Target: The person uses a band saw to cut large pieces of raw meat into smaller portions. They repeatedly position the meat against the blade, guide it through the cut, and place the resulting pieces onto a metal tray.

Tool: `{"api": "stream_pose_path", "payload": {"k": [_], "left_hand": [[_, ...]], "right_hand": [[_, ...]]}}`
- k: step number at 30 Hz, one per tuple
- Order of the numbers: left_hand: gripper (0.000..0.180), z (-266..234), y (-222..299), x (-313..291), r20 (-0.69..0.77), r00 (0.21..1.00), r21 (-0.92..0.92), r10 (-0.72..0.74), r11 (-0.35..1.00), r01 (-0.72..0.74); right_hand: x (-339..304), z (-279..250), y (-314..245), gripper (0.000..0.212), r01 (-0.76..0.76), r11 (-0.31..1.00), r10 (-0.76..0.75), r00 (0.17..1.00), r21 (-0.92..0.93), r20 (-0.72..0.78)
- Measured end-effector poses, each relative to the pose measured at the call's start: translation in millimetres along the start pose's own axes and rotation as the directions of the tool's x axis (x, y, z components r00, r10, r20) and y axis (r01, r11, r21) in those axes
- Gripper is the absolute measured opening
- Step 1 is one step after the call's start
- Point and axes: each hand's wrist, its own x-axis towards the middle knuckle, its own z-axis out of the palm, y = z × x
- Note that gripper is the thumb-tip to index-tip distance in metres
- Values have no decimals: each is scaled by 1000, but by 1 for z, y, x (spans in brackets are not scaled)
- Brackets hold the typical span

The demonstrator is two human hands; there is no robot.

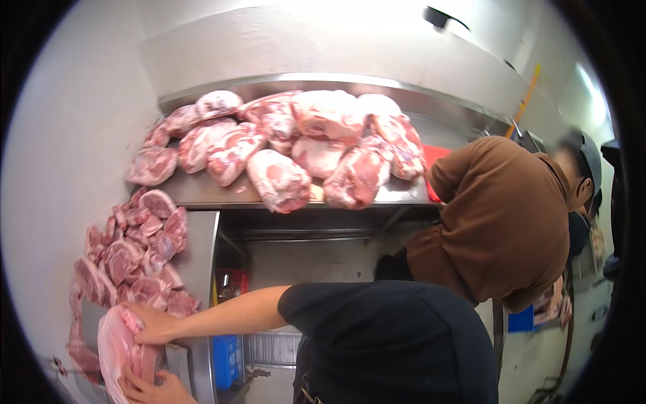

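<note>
At the lower left, a large piece of raw pork [111, 350] with a smooth pale rind lies at the table's near end. My right hand [155, 324] reaches over from the right and grips its upper edge, fingers curled on the meat. Lower down, my left hand [160, 390] presses its fingers on the same piece; part of that hand is cut off by the frame's edge. Just beyond my right hand is a heap of cut pork pieces [138, 249], some with round bone ends showing. My dark sleeve [377, 323] fills the lower middle.
Several big pork joints [279, 180] crowd a steel counter [219, 192] along the back wall. A co-worker in a brown shirt [501, 209] bends over at the right, near a red thing [436, 156]. Below are a blue crate [227, 360] and a wire rack [272, 349].
</note>
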Motion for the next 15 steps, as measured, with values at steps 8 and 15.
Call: {"api": "stream_pose_path", "payload": {"k": [8, 15], "left_hand": [[66, 0, -22, -4, -279, 936, 118, 215, 975, -188], [66, -6, -13, 4, -336, 891, 233, 306, 943, -236]], "right_hand": [[-85, -61, -9, 100, 26, 997, -37, 987, 76, 158], [-258, -195, 118, 93, -360, 933, 353, 922, -13, -158]]}}
